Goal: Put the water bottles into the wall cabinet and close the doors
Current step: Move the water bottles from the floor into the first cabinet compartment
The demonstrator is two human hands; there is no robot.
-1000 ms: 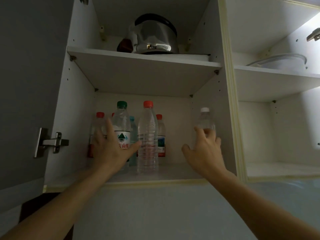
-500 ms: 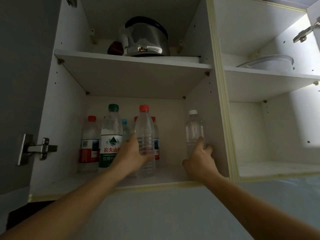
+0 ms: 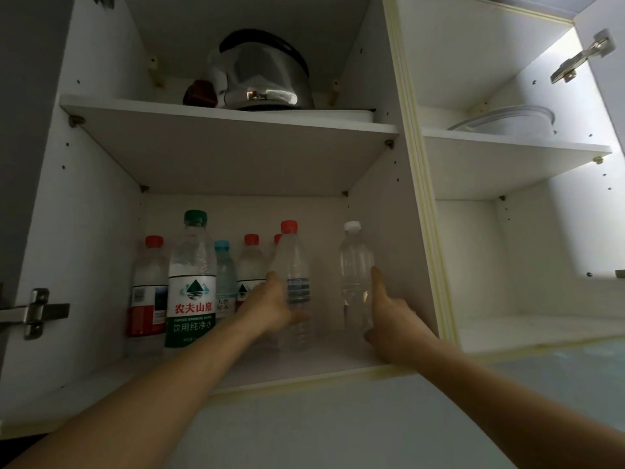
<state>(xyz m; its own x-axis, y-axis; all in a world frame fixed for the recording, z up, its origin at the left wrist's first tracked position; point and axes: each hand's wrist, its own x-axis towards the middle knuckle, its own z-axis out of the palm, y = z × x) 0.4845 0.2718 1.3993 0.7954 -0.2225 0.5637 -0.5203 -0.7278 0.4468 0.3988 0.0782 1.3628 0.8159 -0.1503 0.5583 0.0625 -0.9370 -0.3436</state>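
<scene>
Grip status: my left hand [image 3: 270, 309] is wrapped around the lower body of the red-capped clear bottle [image 3: 293, 265], which stands upright on the lower shelf [image 3: 236, 370] of the wall cabinet [image 3: 411, 198]. My right hand [image 3: 392, 319] holds the white-capped bottle [image 3: 355, 265], also upright, near the right wall. Further bottles stand to the left, the green-capped bottle [image 3: 192, 279] foremost. Both doors are open.
</scene>
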